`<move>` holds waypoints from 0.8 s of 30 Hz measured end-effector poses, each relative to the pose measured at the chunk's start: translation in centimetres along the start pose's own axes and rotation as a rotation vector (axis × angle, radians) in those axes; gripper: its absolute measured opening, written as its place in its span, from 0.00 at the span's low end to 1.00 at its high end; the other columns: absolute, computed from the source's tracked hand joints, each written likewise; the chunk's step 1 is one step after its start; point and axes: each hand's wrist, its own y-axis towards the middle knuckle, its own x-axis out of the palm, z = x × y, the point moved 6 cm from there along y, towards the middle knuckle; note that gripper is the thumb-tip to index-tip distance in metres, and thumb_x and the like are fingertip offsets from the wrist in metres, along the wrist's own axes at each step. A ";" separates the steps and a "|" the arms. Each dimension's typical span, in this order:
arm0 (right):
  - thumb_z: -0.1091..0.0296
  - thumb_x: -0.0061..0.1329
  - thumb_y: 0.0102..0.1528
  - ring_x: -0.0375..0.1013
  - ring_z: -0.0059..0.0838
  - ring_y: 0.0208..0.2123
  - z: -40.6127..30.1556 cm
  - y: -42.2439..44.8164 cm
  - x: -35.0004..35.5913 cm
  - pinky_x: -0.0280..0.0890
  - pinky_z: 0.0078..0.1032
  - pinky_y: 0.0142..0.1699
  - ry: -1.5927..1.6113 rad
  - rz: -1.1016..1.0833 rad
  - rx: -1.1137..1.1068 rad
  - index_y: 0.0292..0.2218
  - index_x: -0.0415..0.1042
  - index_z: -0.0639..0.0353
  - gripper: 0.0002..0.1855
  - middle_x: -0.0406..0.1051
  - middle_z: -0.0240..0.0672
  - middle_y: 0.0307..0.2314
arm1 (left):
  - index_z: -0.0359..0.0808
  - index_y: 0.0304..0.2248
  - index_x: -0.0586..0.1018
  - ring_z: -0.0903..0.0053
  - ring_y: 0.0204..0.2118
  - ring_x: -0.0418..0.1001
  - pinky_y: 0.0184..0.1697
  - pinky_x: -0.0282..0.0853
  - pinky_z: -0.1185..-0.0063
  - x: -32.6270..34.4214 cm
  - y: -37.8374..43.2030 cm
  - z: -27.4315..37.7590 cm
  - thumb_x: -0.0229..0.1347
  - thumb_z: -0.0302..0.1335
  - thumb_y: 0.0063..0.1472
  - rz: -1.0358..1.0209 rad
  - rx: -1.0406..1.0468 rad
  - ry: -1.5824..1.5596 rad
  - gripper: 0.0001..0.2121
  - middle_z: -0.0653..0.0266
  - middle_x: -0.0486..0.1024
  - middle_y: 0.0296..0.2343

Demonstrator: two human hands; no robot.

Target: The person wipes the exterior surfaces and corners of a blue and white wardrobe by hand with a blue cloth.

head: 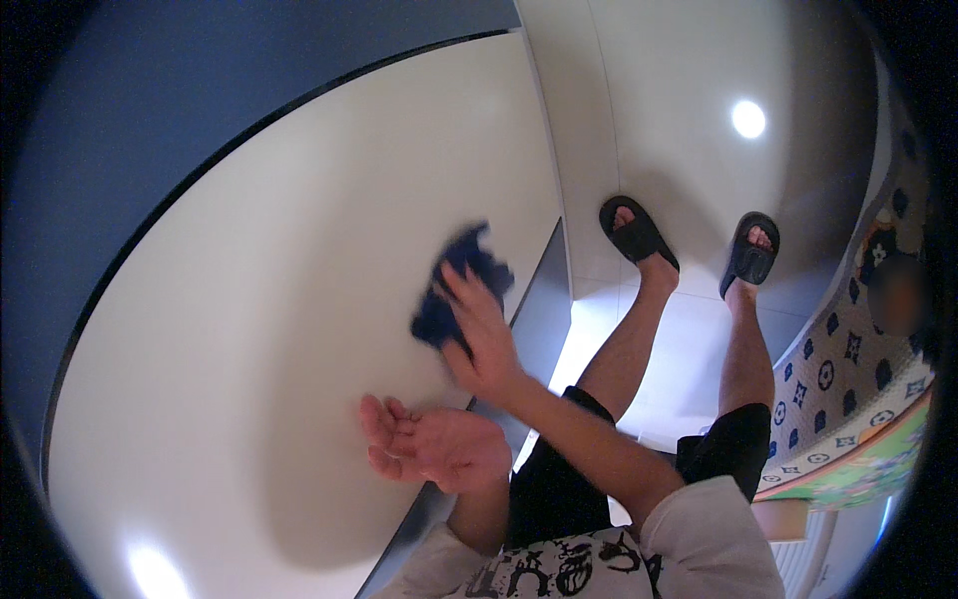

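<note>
A dark blue cloth (441, 311) lies bunched under the fingers of my right hand (479, 337), which presses it against a broad cream-white panel surface (314, 224). The fingers are spread over the cloth, and the picture is slightly blurred there. Below it, nearer my body, my left hand (434, 449) is turned with its palm up and its fingers partly curled. Nothing is in that palm.
A dark blue-grey panel (112, 112) borders the white surface along a black gap. To the right are the tiled floor (673, 150), my feet in black slides (636, 232), and a patterned cover (823, 374) at the far right.
</note>
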 end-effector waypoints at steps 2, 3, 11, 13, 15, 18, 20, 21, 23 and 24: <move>0.73 0.51 0.53 0.53 0.58 0.65 -1.3 7.1 -1.7 0.48 0.47 0.68 -0.033 0.050 -0.122 0.58 0.64 0.67 0.31 0.55 0.48 0.64 | 0.39 0.63 0.55 0.53 0.64 0.54 0.65 0.49 0.66 0.2 -0.3 0.0 0.39 0.45 0.68 0.000 0.001 -0.023 0.29 0.39 0.55 0.61; 0.73 0.50 0.54 0.53 0.57 0.65 -2.4 10.4 -2.3 0.48 0.46 0.68 -0.003 0.076 -0.163 0.57 0.64 0.68 0.29 0.56 0.47 0.63 | 0.39 0.63 0.55 0.53 0.64 0.54 0.65 0.49 0.66 0.1 0.0 0.3 0.39 0.45 0.68 -0.001 0.012 -0.016 0.29 0.39 0.55 0.61; 0.74 0.48 0.53 0.50 0.62 0.66 0.5 -3.3 0.3 0.46 0.48 0.68 0.016 -0.042 0.023 0.57 0.64 0.71 0.29 0.53 0.51 0.64 | 0.39 0.63 0.56 0.52 0.64 0.54 0.65 0.49 0.64 0.1 0.1 0.1 0.38 0.42 0.69 -0.030 -0.008 0.007 0.27 0.40 0.55 0.61; 0.75 0.48 0.52 0.48 0.61 0.67 -0.2 -3.8 0.2 0.45 0.48 0.69 0.055 -0.051 0.115 0.58 0.63 0.70 0.32 0.52 0.51 0.65 | 0.39 0.63 0.55 0.52 0.64 0.54 0.65 0.49 0.63 0.2 0.0 0.0 0.38 0.41 0.69 -0.024 0.000 0.005 0.27 0.40 0.55 0.61; 0.75 0.48 0.53 0.49 0.61 0.66 0.9 -0.1 -0.6 0.44 0.49 0.69 0.008 -0.017 0.034 0.59 0.62 0.69 0.32 0.52 0.50 0.65 | 0.39 0.63 0.55 0.52 0.64 0.54 0.66 0.49 0.63 0.4 -0.3 -0.5 0.38 0.40 0.69 -0.020 0.002 -0.009 0.26 0.40 0.55 0.61; 0.72 0.50 0.56 0.54 0.59 0.64 -0.7 11.6 -2.6 0.51 0.46 0.67 -0.054 0.128 -0.213 0.58 0.63 0.68 0.29 0.55 0.49 0.63 | 0.39 0.63 0.55 0.52 0.65 0.54 0.66 0.48 0.62 0.2 -0.2 -0.3 0.39 0.40 0.69 -0.037 0.036 -0.011 0.26 0.40 0.56 0.61; 0.71 0.49 0.57 0.56 0.60 0.63 0.2 15.3 -3.8 0.52 0.47 0.66 -0.078 0.193 -0.237 0.56 0.64 0.70 0.27 0.56 0.50 0.63 | 0.39 0.62 0.56 0.52 0.65 0.54 0.66 0.49 0.63 0.6 -0.1 0.1 0.39 0.40 0.69 -0.032 0.072 0.000 0.26 0.41 0.56 0.61; 0.71 0.49 0.57 0.56 0.61 0.62 0.3 15.6 -3.9 0.52 0.47 0.66 -0.088 0.195 -0.212 0.56 0.64 0.71 0.26 0.56 0.50 0.63 | 0.39 0.62 0.56 0.52 0.65 0.54 0.66 0.49 0.63 0.5 0.0 0.2 0.39 0.40 0.69 -0.031 0.076 0.005 0.26 0.41 0.56 0.61; 0.73 0.48 0.57 0.55 0.60 0.63 1.7 10.1 -2.7 0.50 0.47 0.67 -0.082 0.203 -0.130 0.56 0.63 0.74 0.26 0.55 0.53 0.63 | 0.39 0.62 0.57 0.53 0.65 0.54 0.66 0.49 0.64 0.5 -0.5 -0.5 0.39 0.40 0.69 -0.035 0.041 -0.008 0.26 0.40 0.56 0.61; 0.74 0.48 0.56 0.54 0.60 0.64 2.3 6.2 -1.8 0.49 0.46 0.68 -0.066 0.169 -0.044 0.57 0.62 0.74 0.27 0.55 0.54 0.63 | 0.39 0.62 0.57 0.53 0.65 0.54 0.66 0.49 0.64 0.5 -0.6 -0.6 0.39 0.40 0.69 -0.038 0.037 -0.012 0.26 0.40 0.56 0.61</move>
